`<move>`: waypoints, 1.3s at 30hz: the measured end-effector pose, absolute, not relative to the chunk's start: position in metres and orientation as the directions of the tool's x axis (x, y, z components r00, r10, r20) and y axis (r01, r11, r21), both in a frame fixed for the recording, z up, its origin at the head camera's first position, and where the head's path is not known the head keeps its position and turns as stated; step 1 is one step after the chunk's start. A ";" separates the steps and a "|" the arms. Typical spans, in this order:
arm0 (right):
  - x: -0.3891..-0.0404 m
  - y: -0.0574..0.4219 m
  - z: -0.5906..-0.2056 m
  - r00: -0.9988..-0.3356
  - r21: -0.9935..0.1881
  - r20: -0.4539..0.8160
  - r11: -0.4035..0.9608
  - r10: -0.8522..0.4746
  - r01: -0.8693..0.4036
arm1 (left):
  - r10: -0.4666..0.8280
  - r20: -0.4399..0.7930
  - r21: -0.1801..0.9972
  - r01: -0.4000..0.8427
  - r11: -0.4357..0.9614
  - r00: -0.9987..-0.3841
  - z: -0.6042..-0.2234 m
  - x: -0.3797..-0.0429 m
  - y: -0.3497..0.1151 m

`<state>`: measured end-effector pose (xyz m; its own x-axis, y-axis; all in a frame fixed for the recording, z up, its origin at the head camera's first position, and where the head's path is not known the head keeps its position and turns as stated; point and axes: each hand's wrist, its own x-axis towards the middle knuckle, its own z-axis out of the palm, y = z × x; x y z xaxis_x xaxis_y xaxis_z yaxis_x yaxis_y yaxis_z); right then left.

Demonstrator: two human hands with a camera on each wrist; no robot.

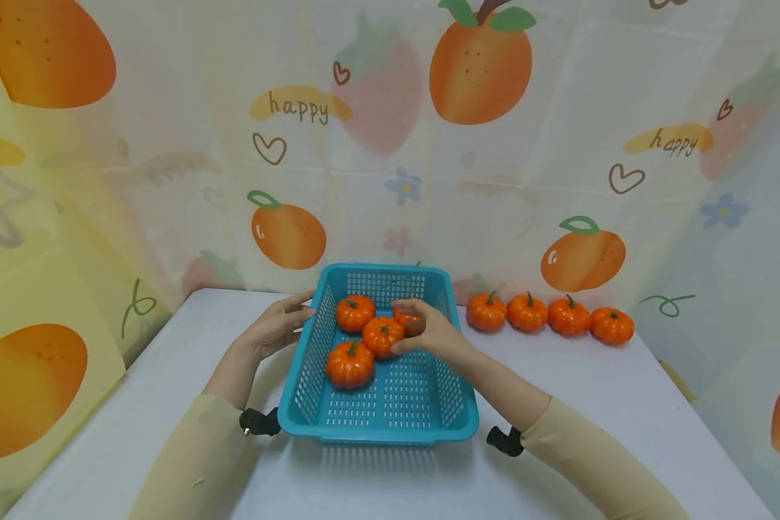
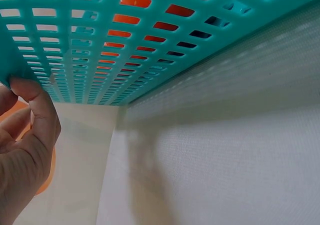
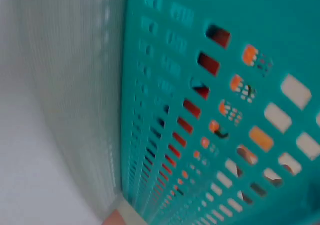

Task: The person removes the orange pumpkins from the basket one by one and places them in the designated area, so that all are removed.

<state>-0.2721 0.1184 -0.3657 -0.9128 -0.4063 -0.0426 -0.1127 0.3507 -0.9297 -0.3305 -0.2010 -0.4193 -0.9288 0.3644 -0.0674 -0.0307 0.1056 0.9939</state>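
Observation:
A blue-green plastic basket (image 1: 399, 436) stands on the table with several shiny orange toy pumpkins (image 1: 349, 365) inside. My left hand (image 1: 274, 326) is at the basket's outer left side, fingers extended, fingertips right at the rim. In the left wrist view, the left hand (image 2: 32, 130) has a bent digit against the basket's edge. Over the basket's right half, my right hand (image 1: 432, 334) reaches in, thumb and fingers apart around the rear right pumpkin (image 1: 408, 322), partly covering it. Through the slotted wall (image 3: 172, 105) in the right wrist view, parts of pumpkins show.
A row of several more orange pumpkins (image 1: 526, 312) sits on the white table (image 1: 546, 383), right of the basket near the back edge. Behind hangs a fruit-print cloth (image 1: 377, 195). Black wrist cameras (image 1: 260, 422) are beside the basket's front corners.

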 end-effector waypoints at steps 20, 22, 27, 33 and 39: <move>-0.266 0.081 -0.375 -0.871 -0.897 -0.130 0.430 -0.474 -0.100 | 0.348 -0.089 0.992 -0.051 0.116 -0.933 -0.424 -0.331 -0.200; -0.267 0.078 -0.375 -0.874 -0.893 -0.129 0.438 -0.468 -0.103 | 0.345 -0.088 0.992 -0.050 0.115 -0.934 -0.424 -0.330 -0.200; -0.270 0.073 -0.375 -0.878 -0.887 -0.130 0.450 -0.460 -0.105 | 0.350 -0.083 0.993 -0.047 0.109 -0.933 -0.424 -0.330 -0.200; -0.276 0.068 -0.382 -0.873 -0.862 -0.110 0.483 -0.476 -0.154 | 0.361 -0.085 0.994 -0.053 0.098 -0.929 -0.421 -0.329 -0.201; -0.281 0.066 -0.389 -0.861 -0.842 -0.084 0.498 -0.501 -0.207 | 0.367 -0.080 0.994 -0.045 0.104 -0.927 -0.419 -0.330 -0.201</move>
